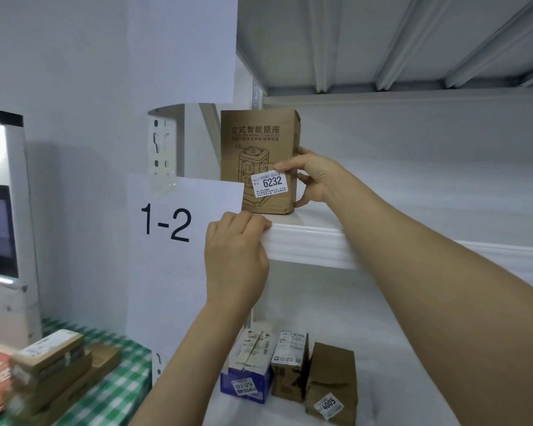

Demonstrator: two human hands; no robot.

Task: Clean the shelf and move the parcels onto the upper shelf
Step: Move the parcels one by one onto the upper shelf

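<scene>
A brown cardboard parcel (257, 155) labelled 6232 stands upright at the left end of the upper shelf (320, 244). My right hand (311, 178) grips its right side, thumb on the front by the label. My left hand (236, 250) curls over the front edge of the upper shelf beside the 1-2 sign. On the lower shelf (413, 364) stand three parcels: a blue-and-white box (248, 368), a brown box with white labels (290, 367) and a brown parcel labelled 4005 (331, 385).
A white side panel marked 1-2 (166, 241) covers the shelf's left upright. To the left a table with a green checked cloth (120, 373) holds stacked brown boxes (53, 364). A white machine with a screen (3, 226) stands behind them.
</scene>
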